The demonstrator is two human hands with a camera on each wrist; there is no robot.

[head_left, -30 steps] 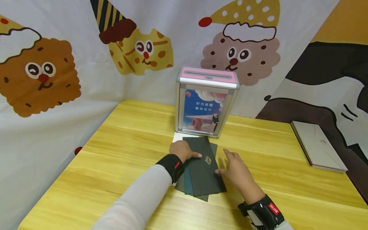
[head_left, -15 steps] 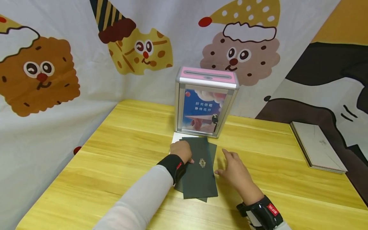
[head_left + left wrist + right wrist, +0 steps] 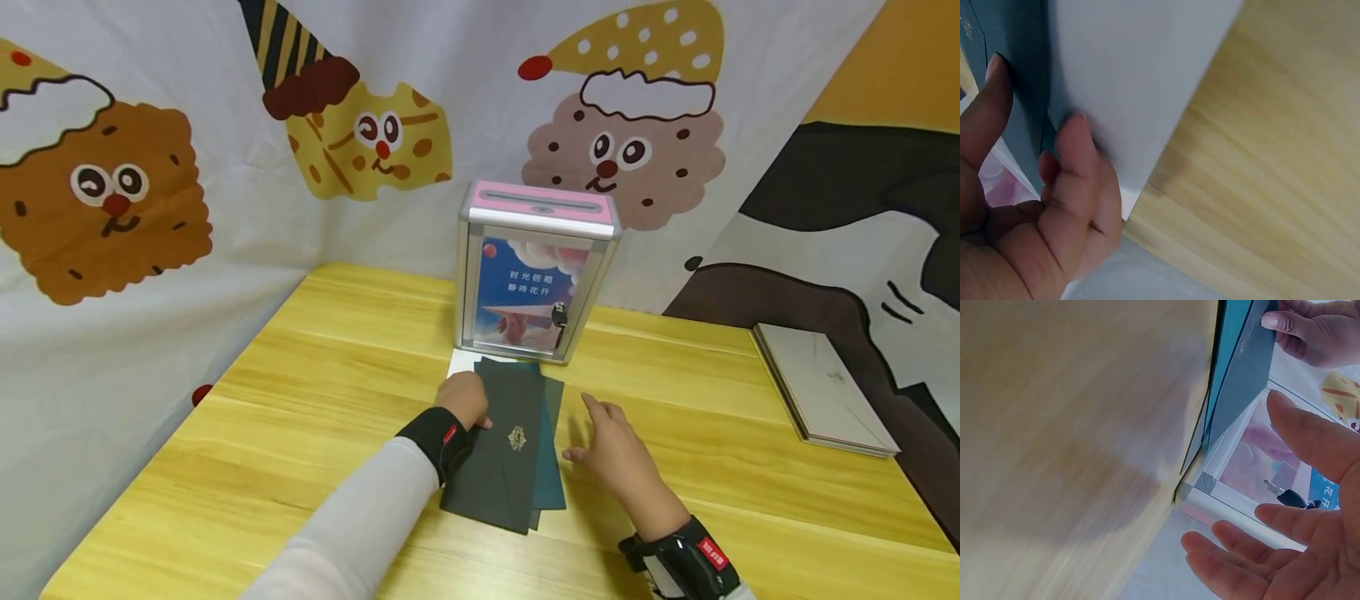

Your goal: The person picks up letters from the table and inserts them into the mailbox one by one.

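Note:
My left hand (image 3: 463, 398) pinches the left edge of a dark green envelope (image 3: 495, 475) with a gold emblem. In the left wrist view its thumb lies on the envelope's face and the other fingers curl at the edge. Beneath, a teal envelope (image 3: 550, 487) and another dark one (image 3: 557, 396) show at the right. A white envelope or sheet (image 3: 462, 362) pokes out at the back left; the left wrist view shows more of this white piece (image 3: 1135, 69). My right hand (image 3: 615, 442) hovers right of the pile, fingers spread, holding nothing.
A silver-framed box (image 3: 532, 283) with a pink slotted top and a key in its front door stands right behind the envelopes. A stack of pale envelopes (image 3: 825, 387) lies at the right. A cartoon-printed cloth (image 3: 262, 192) hangs behind the wooden table (image 3: 322, 350).
The left hand has shifted the top envelopes leftward one after another. A dark green one now lies slanted on top, with the teal one uncovered at its right. The right hand stays about where it was.

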